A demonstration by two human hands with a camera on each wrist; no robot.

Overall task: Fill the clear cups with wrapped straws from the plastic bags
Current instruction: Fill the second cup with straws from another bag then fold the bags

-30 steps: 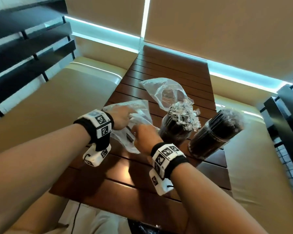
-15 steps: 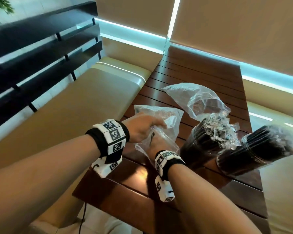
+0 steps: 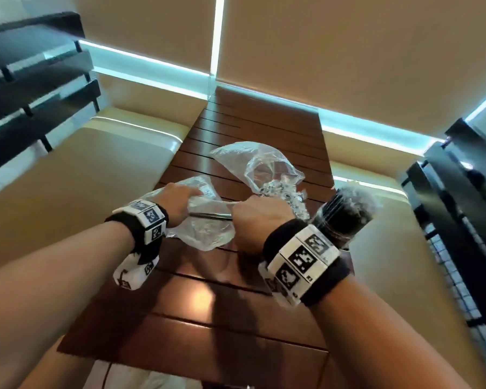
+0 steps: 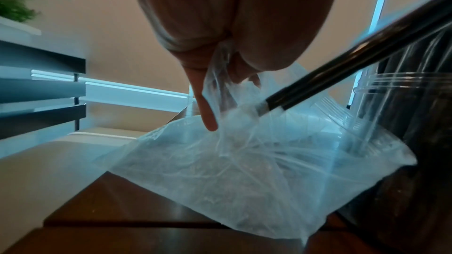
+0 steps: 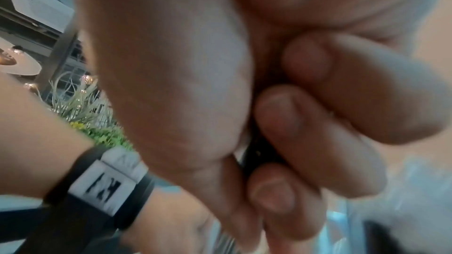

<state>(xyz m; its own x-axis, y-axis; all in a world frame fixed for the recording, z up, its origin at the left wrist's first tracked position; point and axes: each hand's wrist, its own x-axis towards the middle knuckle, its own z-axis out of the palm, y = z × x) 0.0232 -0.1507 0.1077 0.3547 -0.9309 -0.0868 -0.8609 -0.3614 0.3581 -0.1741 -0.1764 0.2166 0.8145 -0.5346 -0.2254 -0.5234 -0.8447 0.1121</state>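
Observation:
My left hand grips the mouth of a nearly empty clear plastic bag over the table; the left wrist view shows my fingers pinching the film. My right hand is curled round dark wrapped straws whose free ends reach across into the bag's mouth, seen as a dark bundle in the left wrist view. Two clear cups packed with dark straws stand to the right: one partly behind my right hand, one further right.
A second crumpled clear bag lies further back on the slatted wooden table. Beige benches flank the table on both sides. Dark slatted railings stand at the far left and right.
My right hand has come out of the bag towards me, drawing a bundle of straws with it. The left hand keeps its hold on the bag. The camera view has shifted.

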